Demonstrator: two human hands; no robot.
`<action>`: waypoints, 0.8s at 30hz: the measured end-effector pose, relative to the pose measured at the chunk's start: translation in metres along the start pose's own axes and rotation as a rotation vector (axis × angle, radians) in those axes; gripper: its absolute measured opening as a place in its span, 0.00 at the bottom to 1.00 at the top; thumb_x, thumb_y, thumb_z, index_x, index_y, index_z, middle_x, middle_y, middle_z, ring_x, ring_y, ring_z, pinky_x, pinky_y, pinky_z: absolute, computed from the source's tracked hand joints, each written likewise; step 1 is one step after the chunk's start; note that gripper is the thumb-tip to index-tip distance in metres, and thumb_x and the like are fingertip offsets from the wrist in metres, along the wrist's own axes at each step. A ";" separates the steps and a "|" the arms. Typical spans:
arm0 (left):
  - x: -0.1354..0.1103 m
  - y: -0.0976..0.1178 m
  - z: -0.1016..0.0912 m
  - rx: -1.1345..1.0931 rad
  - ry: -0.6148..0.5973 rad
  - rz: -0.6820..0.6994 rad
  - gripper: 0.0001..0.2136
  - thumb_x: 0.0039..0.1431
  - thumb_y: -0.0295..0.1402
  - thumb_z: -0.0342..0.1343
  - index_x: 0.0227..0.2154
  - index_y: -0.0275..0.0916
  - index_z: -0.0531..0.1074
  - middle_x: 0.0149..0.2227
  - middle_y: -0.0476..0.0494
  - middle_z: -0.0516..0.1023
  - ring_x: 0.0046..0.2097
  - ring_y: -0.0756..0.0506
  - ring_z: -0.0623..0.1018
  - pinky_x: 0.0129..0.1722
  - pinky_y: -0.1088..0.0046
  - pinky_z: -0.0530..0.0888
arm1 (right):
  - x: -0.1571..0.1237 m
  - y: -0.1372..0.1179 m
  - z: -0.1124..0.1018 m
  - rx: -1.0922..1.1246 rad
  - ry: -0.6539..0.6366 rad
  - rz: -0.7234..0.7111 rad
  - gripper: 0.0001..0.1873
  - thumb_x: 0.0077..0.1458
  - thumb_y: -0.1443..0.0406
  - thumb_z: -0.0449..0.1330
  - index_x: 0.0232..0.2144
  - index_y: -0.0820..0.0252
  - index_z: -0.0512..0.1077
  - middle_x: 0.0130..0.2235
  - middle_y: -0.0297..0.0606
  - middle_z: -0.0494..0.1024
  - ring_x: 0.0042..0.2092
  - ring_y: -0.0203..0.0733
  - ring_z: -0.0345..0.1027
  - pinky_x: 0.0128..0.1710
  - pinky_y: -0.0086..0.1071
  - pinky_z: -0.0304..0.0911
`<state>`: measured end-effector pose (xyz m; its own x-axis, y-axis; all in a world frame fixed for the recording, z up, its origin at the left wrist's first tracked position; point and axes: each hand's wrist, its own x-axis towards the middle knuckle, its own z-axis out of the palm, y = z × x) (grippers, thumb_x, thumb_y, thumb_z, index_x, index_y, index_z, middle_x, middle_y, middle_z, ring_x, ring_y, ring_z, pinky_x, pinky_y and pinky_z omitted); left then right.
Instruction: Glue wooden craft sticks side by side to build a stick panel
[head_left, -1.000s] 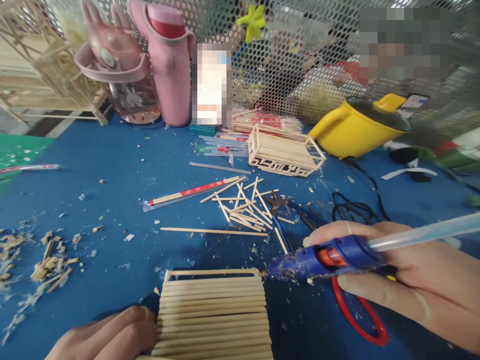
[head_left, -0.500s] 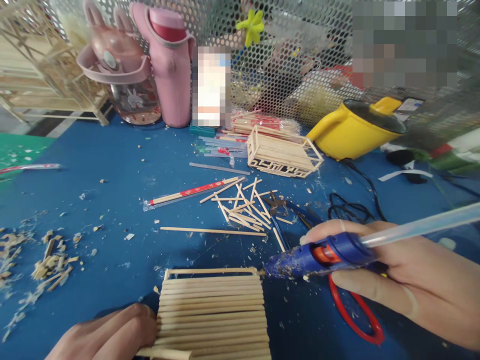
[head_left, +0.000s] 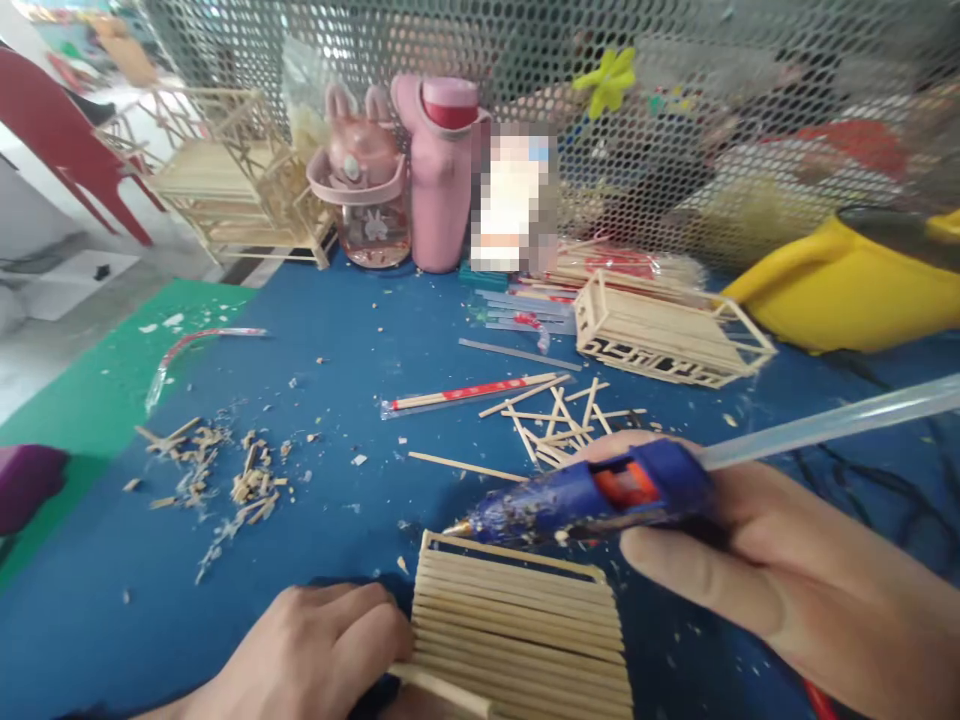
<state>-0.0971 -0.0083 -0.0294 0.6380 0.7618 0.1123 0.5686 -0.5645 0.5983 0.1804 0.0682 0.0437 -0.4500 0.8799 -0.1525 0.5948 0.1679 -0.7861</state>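
My right hand is closed around a blue glue gun, and a clear glue stick juts from its back end. The metal nozzle is at the far left corner of a slatted panel made of thin wooden sticks laid side by side; whether it touches cannot be made out. At the panel's left edge, my left hand is closed with its fingers against the sticks, gripping the panel near a stick that crosses it. The panel's near end runs out of view.
Loose cut sticks and wrapped chopsticks lie beyond the glue gun. A small stick-built model stands behind them, beside a yellow pot. Wood scraps litter the left. Pink bottles stand against the perforated screen.
The glue gun's nozzle has gone from the panel's far right corner to its far left corner. My view has swung left, and the panel now sits at a slight angle.
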 end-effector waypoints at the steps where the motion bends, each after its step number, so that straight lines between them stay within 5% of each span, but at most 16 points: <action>1: 0.001 0.001 -0.001 0.007 0.003 -0.006 0.08 0.65 0.33 0.47 0.29 0.42 0.62 0.25 0.53 0.72 0.25 0.52 0.74 0.24 0.80 0.70 | 0.005 -0.004 0.006 -0.012 -0.028 -0.019 0.10 0.51 0.55 0.60 0.38 0.38 0.75 0.35 0.22 0.82 0.38 0.47 0.76 0.40 0.36 0.73; 10: 0.003 0.006 -0.006 -0.014 -0.010 -0.021 0.12 0.66 0.36 0.45 0.27 0.41 0.65 0.24 0.50 0.74 0.23 0.52 0.74 0.23 0.81 0.70 | 0.015 -0.010 0.017 -0.053 -0.125 -0.107 0.04 0.51 0.58 0.60 0.32 0.42 0.71 0.34 0.20 0.80 0.36 0.44 0.75 0.38 0.33 0.72; 24: -0.001 0.000 0.001 0.003 0.036 0.007 0.10 0.65 0.34 0.46 0.27 0.41 0.64 0.23 0.51 0.72 0.23 0.51 0.73 0.22 0.79 0.70 | 0.006 -0.006 0.012 -0.193 -0.085 -0.129 0.06 0.53 0.56 0.58 0.35 0.41 0.73 0.36 0.23 0.81 0.38 0.46 0.75 0.37 0.35 0.73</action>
<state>-0.0974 -0.0090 -0.0302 0.6229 0.7688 0.1449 0.5657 -0.5705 0.5954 0.1660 0.0673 0.0401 -0.5800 0.8065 -0.1142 0.6412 0.3655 -0.6748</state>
